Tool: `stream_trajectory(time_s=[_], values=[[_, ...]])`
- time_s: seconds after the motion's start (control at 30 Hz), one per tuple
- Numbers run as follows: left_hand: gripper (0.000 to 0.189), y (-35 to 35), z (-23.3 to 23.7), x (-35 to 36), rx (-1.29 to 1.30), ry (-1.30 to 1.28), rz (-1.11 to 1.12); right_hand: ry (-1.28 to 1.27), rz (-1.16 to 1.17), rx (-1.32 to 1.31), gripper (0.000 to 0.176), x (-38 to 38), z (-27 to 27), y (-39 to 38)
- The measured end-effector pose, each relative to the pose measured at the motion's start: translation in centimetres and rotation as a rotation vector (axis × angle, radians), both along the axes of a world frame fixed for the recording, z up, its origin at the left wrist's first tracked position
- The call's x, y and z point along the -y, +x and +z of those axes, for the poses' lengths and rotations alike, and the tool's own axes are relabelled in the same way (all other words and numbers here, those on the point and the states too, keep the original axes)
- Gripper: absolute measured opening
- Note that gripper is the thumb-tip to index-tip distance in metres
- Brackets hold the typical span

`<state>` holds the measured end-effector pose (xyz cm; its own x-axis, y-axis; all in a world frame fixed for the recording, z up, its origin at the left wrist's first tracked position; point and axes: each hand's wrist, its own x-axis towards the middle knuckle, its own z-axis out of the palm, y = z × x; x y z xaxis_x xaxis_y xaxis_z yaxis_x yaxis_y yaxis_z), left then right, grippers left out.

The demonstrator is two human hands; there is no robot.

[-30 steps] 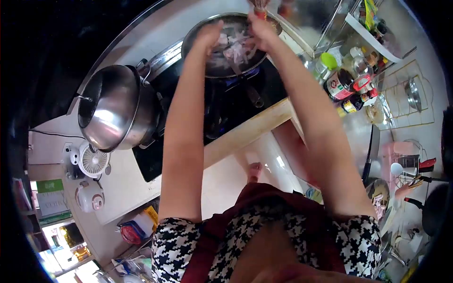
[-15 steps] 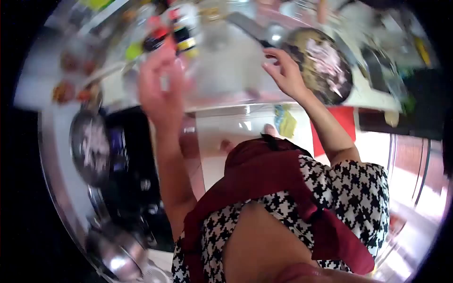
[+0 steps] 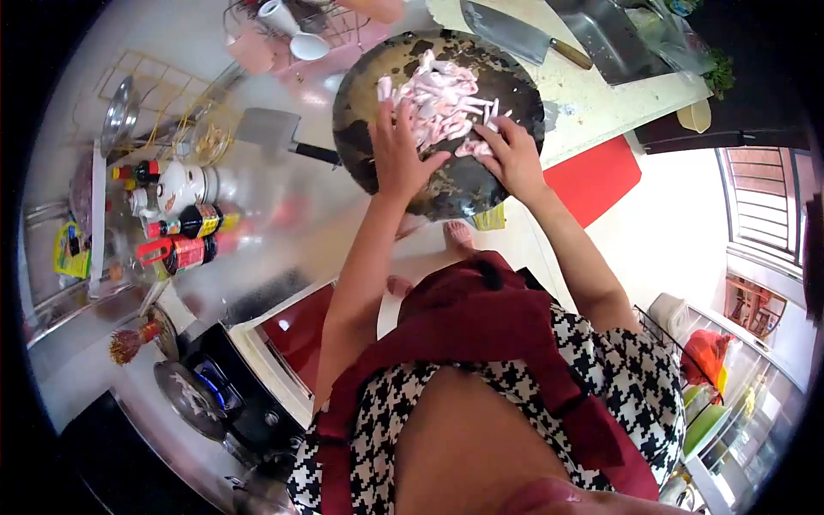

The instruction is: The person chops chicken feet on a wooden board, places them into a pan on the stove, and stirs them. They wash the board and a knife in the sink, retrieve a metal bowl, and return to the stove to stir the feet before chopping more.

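On a round, dark, worn chopping board (image 3: 481, 193) lies a heap of pale pink meat pieces (image 3: 442, 90), which look like chicken feet. My left hand (image 3: 399, 154) rests at the heap's left edge with its fingers spread. At the lower right of the heap, my right hand (image 3: 513, 159) has its fingers apart and touches a few small pieces. A cleaver with a black handle (image 3: 268, 129) lies left of the board. Another cleaver with a wooden handle (image 3: 506, 33) lies behind it.
Sauce bottles (image 3: 184, 225) and a white pot (image 3: 182, 189) stand at the left. A pan (image 3: 190, 399) sits on the stove beside a blue flame. The sink (image 3: 601, 39) is at the back right, and a red mat (image 3: 592, 182) lies below the counter.
The view has turned to the right, towards the board. Both hands have come from above the counter onto the board, and now touch the meat.
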<state>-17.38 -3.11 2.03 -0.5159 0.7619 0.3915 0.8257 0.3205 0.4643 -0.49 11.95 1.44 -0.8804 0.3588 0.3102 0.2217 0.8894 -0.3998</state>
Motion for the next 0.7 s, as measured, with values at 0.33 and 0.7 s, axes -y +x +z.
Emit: stream_trajectory(time_s=[0.33,0.7], values=[[0.102,-4.8,-1.2,-6.5,0.141,-0.002,0.104,-0.331,0.022,-0.251,0.056,-4.9,-1.2,-9.3],[0.032,-5.2,-3.0,-11.1,0.866,0.677,-0.092,-0.832,-0.303,-0.599,0.030,-3.1,-1.4,-15.7]])
